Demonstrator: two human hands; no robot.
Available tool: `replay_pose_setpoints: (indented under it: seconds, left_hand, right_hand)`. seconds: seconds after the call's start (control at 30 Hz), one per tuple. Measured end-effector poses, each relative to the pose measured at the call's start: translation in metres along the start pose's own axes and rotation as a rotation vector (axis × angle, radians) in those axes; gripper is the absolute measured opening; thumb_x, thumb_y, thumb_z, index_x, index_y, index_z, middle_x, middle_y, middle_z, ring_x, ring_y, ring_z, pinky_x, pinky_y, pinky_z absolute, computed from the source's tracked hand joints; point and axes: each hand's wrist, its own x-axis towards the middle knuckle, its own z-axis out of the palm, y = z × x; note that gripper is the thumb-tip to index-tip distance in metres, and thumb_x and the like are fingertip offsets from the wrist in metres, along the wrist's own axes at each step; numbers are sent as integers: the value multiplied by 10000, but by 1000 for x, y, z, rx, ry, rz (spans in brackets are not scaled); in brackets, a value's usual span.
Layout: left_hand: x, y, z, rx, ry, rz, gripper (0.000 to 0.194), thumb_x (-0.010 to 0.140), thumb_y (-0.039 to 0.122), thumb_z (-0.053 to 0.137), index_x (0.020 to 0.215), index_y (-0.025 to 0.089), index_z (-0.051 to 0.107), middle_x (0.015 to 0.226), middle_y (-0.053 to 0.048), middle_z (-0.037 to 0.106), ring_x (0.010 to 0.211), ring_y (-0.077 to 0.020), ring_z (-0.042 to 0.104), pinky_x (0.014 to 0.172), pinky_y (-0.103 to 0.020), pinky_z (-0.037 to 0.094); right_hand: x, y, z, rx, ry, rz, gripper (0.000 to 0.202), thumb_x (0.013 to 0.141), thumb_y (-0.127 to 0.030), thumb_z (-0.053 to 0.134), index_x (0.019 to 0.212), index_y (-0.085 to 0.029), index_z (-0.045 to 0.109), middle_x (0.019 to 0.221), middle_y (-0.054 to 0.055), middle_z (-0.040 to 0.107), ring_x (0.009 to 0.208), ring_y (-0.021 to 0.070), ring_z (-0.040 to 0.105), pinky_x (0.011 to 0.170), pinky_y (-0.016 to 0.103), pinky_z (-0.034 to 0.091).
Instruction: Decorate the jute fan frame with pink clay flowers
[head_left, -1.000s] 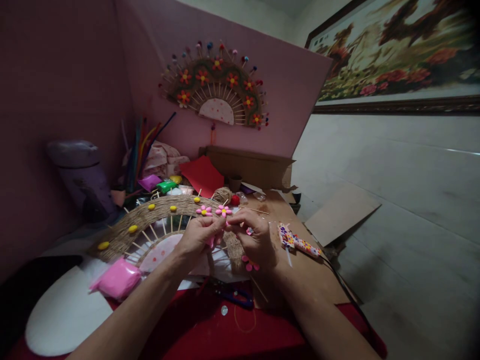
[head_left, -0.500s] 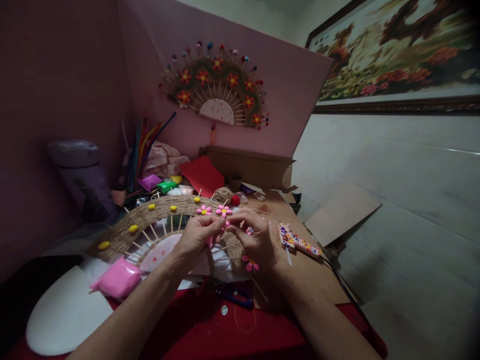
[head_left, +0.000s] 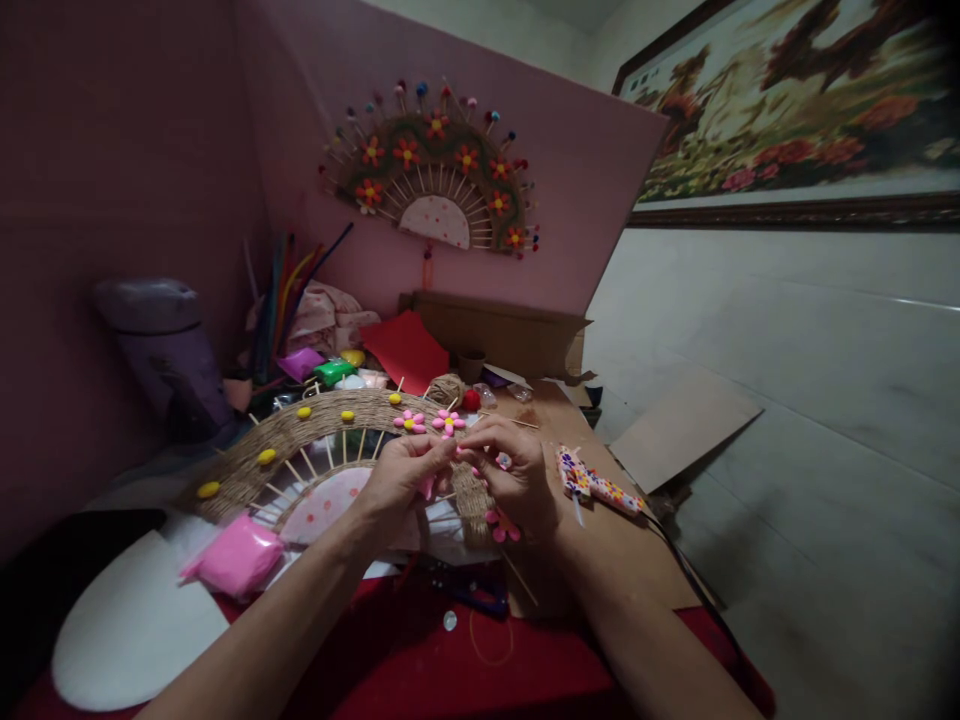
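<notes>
Over the right part of a fan-shaped craft [head_left: 285, 437] of twine woven on sticks, my two hands meet fingertip to fingertip. My left hand [head_left: 405, 475] is closed, with pink modelling clay [head_left: 427, 488] partly showing beneath its fingers. Thumb and fingers of my right hand [head_left: 514, 470] pinch at a small pink bit, mostly hidden between the fingertips. Pink clay flowers with yellow centres, one flower [head_left: 448, 422] just beyond my fingers and another flower [head_left: 502, 525] below my right hand, lie on the twine band. Several yellow clay dots [head_left: 267, 457] run along its left side.
A packet of pink clay [head_left: 236, 555] and a white rounded board [head_left: 135, 630] lie at left. A flower-patterned glue gun [head_left: 596, 482] with a cord rests on cardboard at right. Dark blue scissors [head_left: 472, 590] lie in front. A finished fan [head_left: 435, 185] hangs behind.
Both hands have shifted very slightly to the right, still pinched together. The pink bit between the fingertips shows less than before. The things on the table stay where they were.
</notes>
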Motion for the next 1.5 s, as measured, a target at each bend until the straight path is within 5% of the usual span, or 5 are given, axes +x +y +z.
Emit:
replay_pose_setpoints:
  seconds: [0.37,0.53,0.97,1.33,1.5]
  left_hand:
    - [4,-2,-4,44,36,81,359,701,426,721,560,124,585,423,20,491,387,-38,342,408,-194,176]
    - [4,-1,-4,-6,64,72,344,656,403,758,549,128,581,415,26,477,395,-38,348,404,-187,183]
    - [2,5,-1,-15,95,60,381,584,432,794,575,111,588,419,34,473,378,-26,333,392,-175,171]
    - [4,0,-4,-6,92,46,473,655,545,719,515,125,552,415,17,459,373,-36,331,376,-191,172]
    - [3,1,-5,2,40,15,423,643,470,756,520,128,539,422,18,467,375,-32,328,378,-187,166]
  right_hand:
    - [-1,-1,3,-21,9,49,65,837,-229,634,809,-187,676,758,24,649,717,133,587,614,266,456]
    - [-1,-1,2,-45,12,46,140,832,-220,640,956,-200,700,881,55,692,743,137,608,599,260,473]
    - [-5,3,4,-152,19,-117,292,838,-135,601,1092,-251,686,899,55,694,820,149,652,714,281,542]
    - [-3,-1,3,-144,36,-111,169,843,-157,609,965,-233,699,847,44,682,806,146,646,703,277,538]
    - [-2,-2,3,-136,41,-139,175,840,-137,605,961,-227,695,834,42,672,790,139,638,693,267,533]
